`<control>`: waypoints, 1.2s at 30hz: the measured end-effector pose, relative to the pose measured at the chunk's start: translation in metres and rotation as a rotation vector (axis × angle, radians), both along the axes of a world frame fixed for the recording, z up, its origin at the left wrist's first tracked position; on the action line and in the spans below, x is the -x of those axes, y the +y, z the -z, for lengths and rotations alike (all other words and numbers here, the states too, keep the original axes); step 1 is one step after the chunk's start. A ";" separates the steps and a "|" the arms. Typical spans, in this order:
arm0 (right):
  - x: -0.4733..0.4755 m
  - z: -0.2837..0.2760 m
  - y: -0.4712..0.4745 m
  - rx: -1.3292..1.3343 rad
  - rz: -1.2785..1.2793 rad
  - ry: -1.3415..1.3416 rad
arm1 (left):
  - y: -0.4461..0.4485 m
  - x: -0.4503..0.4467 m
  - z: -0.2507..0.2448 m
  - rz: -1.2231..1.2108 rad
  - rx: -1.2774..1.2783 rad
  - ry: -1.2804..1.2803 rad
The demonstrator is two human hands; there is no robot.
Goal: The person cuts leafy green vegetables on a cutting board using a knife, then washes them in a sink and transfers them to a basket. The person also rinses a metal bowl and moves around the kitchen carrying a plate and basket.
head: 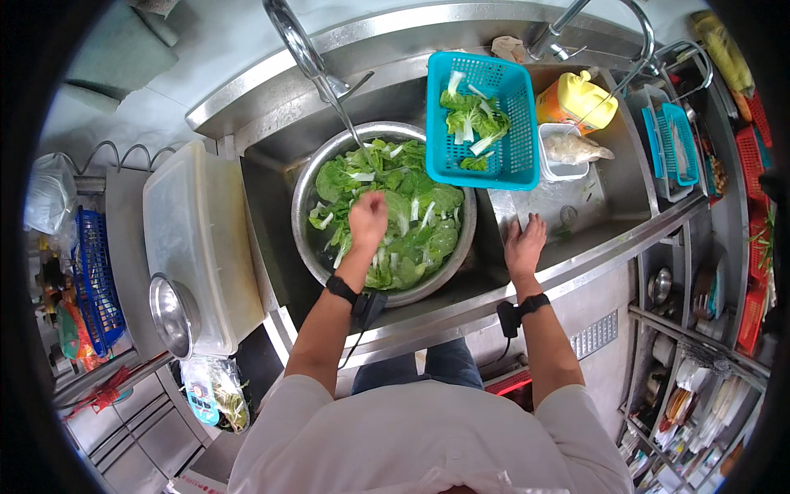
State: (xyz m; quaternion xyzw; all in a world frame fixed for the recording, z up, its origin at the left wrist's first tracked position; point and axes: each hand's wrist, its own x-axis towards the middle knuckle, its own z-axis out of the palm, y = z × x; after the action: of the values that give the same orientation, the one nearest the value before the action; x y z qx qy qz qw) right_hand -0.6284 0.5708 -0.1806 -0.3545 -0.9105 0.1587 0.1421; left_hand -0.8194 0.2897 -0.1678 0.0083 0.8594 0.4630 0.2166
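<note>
In the left sink bowl stands a round stainless steel basin [300,247], full of leafy greens [407,191] with white stems in water. Water runs from a chrome faucet [308,58] onto the leaves. Above the basin's left half is my left hand [368,219], its fingers curled; whatever it may hold is hidden. My right hand [526,244] rests with spread fingers on the steel divider [503,210] between the bowls. A teal plastic basket [524,123] sits across the divider farther back, with several greens [475,120] in it.
Right of the basket are a yellow jug [577,99] and a white plastic tub [558,170] with a pale lump on top. A second faucet [555,37] arches over the right bowl [598,197]. At left stand a large lidded plastic bin [191,247] and a steel bowl [176,315].
</note>
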 end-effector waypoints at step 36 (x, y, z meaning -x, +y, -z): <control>0.015 0.001 -0.003 0.098 0.115 -0.151 | -0.049 -0.044 -0.066 -0.609 -0.894 -0.276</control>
State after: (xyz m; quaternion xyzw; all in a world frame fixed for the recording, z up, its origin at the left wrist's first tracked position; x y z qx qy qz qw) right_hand -0.6433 0.5676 -0.1820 -0.4234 -0.8880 0.1674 0.0644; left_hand -0.7754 0.2406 -0.1021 -0.2101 0.5065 0.8210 0.1591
